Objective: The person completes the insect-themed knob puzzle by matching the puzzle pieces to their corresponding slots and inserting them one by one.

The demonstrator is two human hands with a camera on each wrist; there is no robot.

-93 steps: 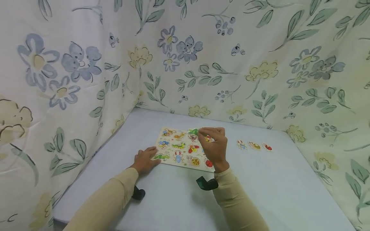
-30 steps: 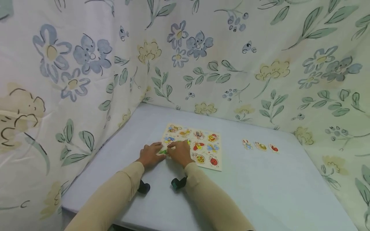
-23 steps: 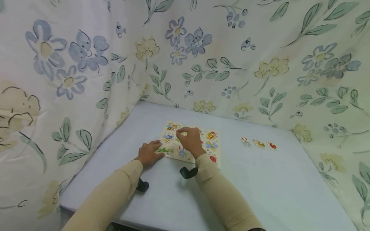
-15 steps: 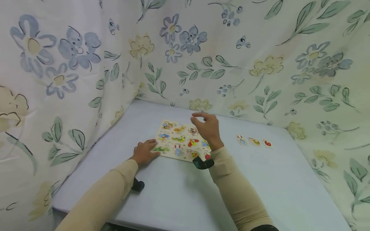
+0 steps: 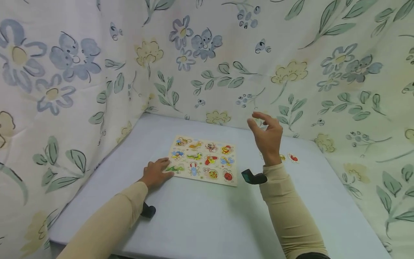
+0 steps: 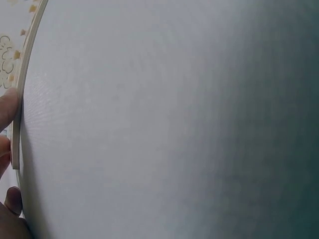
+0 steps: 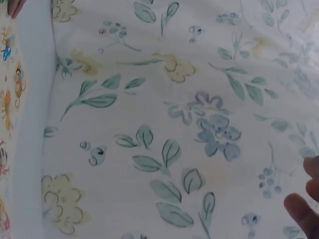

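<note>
The flat puzzle board [image 5: 233,182], with insect pictures in rows, lies on the table. My left hand [image 5: 156,174] rests at its near left corner, fingers extended along the edge and thumb at the front side. In the left wrist view, fingertips [image 6: 7,108] touch the board's thin edge. My right hand [image 5: 269,138] is raised above the table, right of the board, thumb and forefinger apart and nothing between them. Behind it, a red ladybird piece [image 5: 293,157] lies on the table. A yellowish piece [image 5: 283,157] beside it is mostly hidden by the wrist.
A white-covered table [image 5: 200,219] extends around the board. Floral cloth [image 5: 207,82] hangs at the back and sides. Dark camera mounts [image 5: 253,177] stick out from both wrists.
My right hand went from holding a green piece over the board to its near left corner, then lifted away rightward without it. A green insect now lies there. The left hand stayed at the corner.
</note>
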